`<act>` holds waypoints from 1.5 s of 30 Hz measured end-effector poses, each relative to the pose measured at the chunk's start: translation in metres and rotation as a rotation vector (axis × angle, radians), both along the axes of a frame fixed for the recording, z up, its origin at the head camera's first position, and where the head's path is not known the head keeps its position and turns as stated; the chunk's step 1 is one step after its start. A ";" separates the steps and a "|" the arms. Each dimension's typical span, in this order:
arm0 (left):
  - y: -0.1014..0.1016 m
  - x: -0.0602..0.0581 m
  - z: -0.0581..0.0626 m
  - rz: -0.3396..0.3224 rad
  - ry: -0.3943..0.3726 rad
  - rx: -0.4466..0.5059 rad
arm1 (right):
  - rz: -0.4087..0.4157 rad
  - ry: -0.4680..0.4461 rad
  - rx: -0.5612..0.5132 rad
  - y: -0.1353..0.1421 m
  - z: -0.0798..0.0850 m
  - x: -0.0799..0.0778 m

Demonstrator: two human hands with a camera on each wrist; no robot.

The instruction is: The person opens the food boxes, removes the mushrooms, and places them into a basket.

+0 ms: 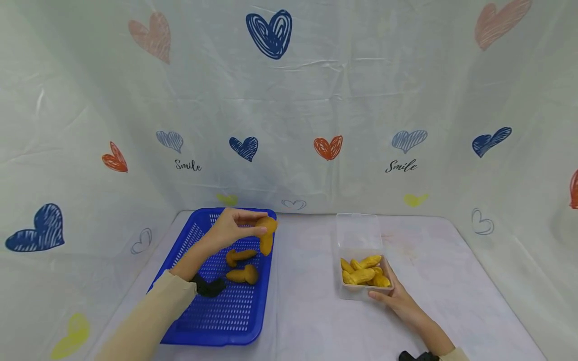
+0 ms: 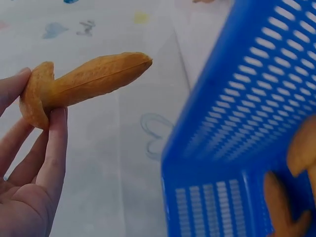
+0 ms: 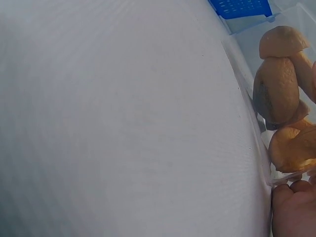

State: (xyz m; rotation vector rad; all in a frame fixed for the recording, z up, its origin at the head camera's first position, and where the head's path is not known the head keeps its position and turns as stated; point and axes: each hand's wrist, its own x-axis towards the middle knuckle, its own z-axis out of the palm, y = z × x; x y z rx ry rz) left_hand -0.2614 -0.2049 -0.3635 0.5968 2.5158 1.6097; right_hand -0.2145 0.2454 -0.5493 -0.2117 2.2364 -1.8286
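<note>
My left hand (image 1: 232, 228) pinches a yellow-orange mushroom (image 1: 267, 240) by its cap, above the far right part of a blue basket (image 1: 212, 341). In the left wrist view the stem of that mushroom (image 2: 101, 79) points away from the fingertips. Two more mushrooms lie in the basket: one mushroom (image 1: 241, 255) farther back, the other mushroom (image 1: 244, 275) nearer. On the right, my right hand (image 1: 399, 301) grips the near right corner of a clear plastic box (image 1: 349, 292), thumb along its front. Several yellow mushrooms (image 1: 363, 275) fill the box, its lid (image 1: 358, 231) tipped open backward.
A white cloth (image 1: 307, 311) covers the table, and a strip of it separates basket and box. Behind rises a white curtain (image 1: 289, 110) printed with hearts, which also hangs along both sides. Dark bands (image 1: 209, 286) sit at both wrists.
</note>
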 end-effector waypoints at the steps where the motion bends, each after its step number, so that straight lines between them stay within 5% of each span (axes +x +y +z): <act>1: -0.005 0.001 -0.002 0.016 0.000 -0.016 | -0.001 0.003 0.001 0.000 0.000 0.000; 9: -0.046 0.008 -0.017 0.086 0.016 -0.097 | 0.000 -0.007 0.003 0.000 -0.002 -0.001; 21: -0.085 0.017 -0.034 0.102 0.018 -0.141 | 0.013 -0.006 0.007 0.002 0.000 -0.002; 45: -0.105 0.002 -0.070 0.180 -0.004 -0.238 | 0.019 -0.009 -0.014 0.001 -0.002 -0.001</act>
